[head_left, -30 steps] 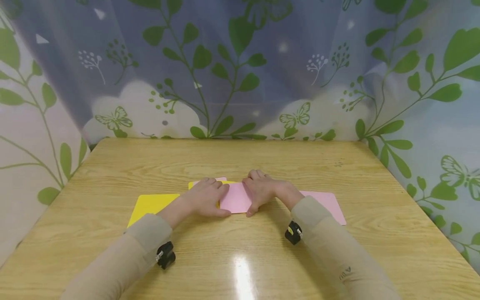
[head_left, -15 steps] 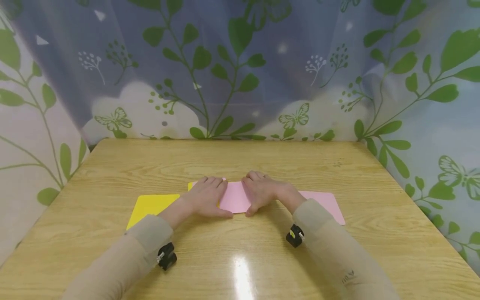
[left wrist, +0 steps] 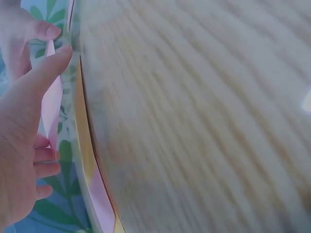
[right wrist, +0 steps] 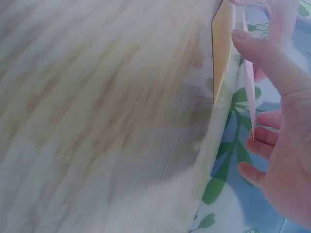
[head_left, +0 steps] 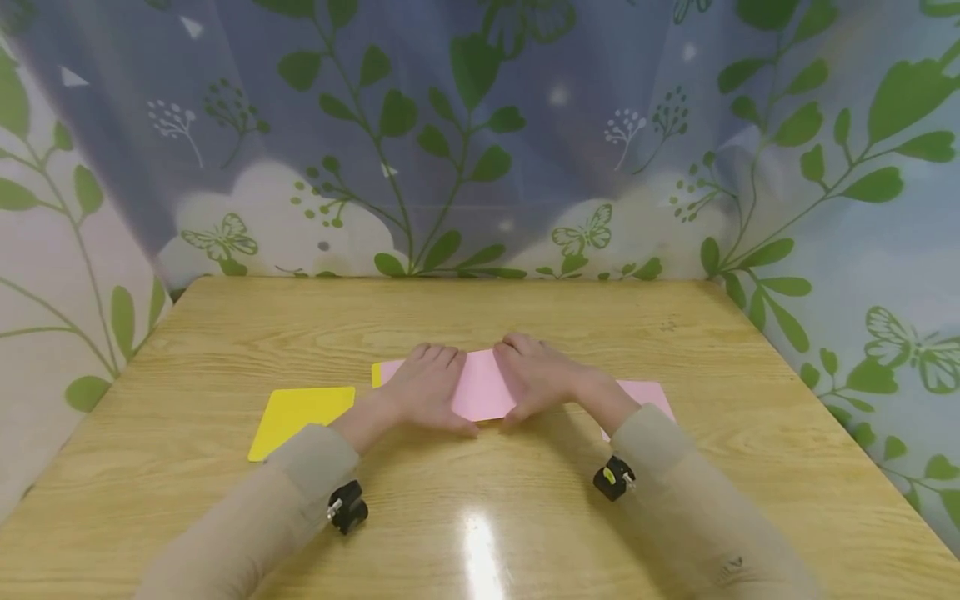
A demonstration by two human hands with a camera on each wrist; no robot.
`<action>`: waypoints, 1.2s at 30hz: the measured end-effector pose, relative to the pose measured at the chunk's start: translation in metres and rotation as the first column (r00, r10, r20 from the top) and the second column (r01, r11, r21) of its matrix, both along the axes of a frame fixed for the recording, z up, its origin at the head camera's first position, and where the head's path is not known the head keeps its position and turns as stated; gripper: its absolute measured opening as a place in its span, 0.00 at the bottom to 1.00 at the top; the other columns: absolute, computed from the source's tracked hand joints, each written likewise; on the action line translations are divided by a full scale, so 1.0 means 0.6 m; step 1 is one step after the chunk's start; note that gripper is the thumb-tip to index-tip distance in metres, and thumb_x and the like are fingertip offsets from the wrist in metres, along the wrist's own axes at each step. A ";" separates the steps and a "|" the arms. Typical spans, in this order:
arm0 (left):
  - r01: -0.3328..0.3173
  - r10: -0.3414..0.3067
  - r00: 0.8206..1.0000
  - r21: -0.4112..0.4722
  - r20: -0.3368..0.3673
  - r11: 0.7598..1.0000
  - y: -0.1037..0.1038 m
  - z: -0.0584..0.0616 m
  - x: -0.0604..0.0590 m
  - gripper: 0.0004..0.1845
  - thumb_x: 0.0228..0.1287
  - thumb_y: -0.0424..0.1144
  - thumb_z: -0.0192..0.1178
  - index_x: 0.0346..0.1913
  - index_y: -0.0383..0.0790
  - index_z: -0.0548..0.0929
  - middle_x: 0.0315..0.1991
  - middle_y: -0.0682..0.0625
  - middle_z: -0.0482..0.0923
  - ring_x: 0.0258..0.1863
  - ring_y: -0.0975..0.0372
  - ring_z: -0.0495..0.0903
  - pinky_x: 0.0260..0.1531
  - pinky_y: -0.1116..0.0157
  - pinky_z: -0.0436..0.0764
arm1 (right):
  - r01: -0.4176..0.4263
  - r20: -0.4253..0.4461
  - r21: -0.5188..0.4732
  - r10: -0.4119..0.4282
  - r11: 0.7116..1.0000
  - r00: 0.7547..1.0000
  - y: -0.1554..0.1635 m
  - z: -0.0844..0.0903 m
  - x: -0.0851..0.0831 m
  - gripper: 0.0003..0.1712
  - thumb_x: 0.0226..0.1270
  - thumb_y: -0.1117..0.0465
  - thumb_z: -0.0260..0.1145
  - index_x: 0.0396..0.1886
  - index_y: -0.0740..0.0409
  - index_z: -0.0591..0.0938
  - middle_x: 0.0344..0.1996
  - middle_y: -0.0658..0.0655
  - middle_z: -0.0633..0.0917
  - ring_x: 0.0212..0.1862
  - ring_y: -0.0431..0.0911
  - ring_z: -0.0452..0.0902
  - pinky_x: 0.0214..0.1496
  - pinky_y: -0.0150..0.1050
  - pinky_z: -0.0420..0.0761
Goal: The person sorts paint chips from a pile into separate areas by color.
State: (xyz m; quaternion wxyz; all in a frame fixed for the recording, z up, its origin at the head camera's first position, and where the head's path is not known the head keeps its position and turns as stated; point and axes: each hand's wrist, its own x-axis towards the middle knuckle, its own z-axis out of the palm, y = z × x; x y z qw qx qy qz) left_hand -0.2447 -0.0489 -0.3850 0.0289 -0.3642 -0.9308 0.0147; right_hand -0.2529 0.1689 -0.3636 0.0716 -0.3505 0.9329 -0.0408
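While flat on pink paper, both hands.

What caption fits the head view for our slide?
Both hands, left hand and right hand, press a pink sheet on a wooden table.

We see a pink sheet and a yellow sheet on our light wood-grain table. Our sleeves are beige. The curtain behind is bluish-white, printed with green leaves, vines and butterflies. In the blurred left wrist view, the edge looks pink over yellow, perhaps.
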 end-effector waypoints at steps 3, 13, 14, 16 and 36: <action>0.006 -0.006 1.000 0.001 -0.019 1.000 0.011 0.000 -0.002 0.58 0.40 0.76 0.54 0.63 0.30 0.63 0.58 0.41 0.66 0.59 0.50 0.63 0.60 0.53 0.59 | 0.009 -0.012 -0.017 -0.009 1.000 1.000 0.016 -0.001 0.005 0.61 0.39 0.38 0.73 0.67 0.66 0.58 0.64 0.66 0.59 0.66 0.57 0.53 0.66 0.52 0.55; 0.047 -0.049 0.998 -0.036 -0.037 0.998 0.063 0.010 -0.001 0.59 0.44 0.75 0.54 0.66 0.26 0.59 0.61 0.38 0.62 0.62 0.50 0.60 0.62 0.56 0.59 | -0.005 -0.148 0.018 0.007 1.000 0.989 0.066 0.002 0.021 0.57 0.40 0.36 0.72 0.62 0.68 0.63 0.59 0.66 0.64 0.63 0.58 0.57 0.63 0.55 0.58; 0.053 -0.055 0.998 -0.037 -0.041 0.998 0.070 0.011 0.000 0.59 0.45 0.74 0.54 0.66 0.26 0.59 0.61 0.38 0.63 0.61 0.50 0.61 0.62 0.56 0.59 | -0.007 -0.157 0.023 0.010 1.000 0.988 0.073 0.000 0.022 0.56 0.40 0.36 0.72 0.62 0.68 0.64 0.59 0.66 0.65 0.63 0.59 0.57 0.63 0.55 0.58; 0.059 -0.061 0.997 -0.046 -0.055 0.997 0.083 0.012 0.002 0.59 0.45 0.75 0.54 0.65 0.26 0.60 0.61 0.38 0.63 0.61 0.50 0.61 0.61 0.56 0.60 | 0.001 -0.170 0.030 0.004 1.000 0.985 0.086 -0.003 0.025 0.56 0.40 0.36 0.71 0.62 0.68 0.64 0.59 0.66 0.65 0.63 0.59 0.58 0.63 0.56 0.58; 0.087 -0.088 0.996 -0.083 -0.009 0.993 0.193 0.022 0.008 0.61 0.41 0.76 0.55 0.69 0.32 0.56 0.63 0.44 0.61 0.63 0.54 0.58 0.62 0.58 0.57 | 0.072 -0.189 -0.052 -0.081 0.996 0.979 0.210 -0.011 0.059 0.58 0.37 0.40 0.75 0.62 0.70 0.63 0.58 0.69 0.66 0.60 0.60 0.61 0.60 0.56 0.64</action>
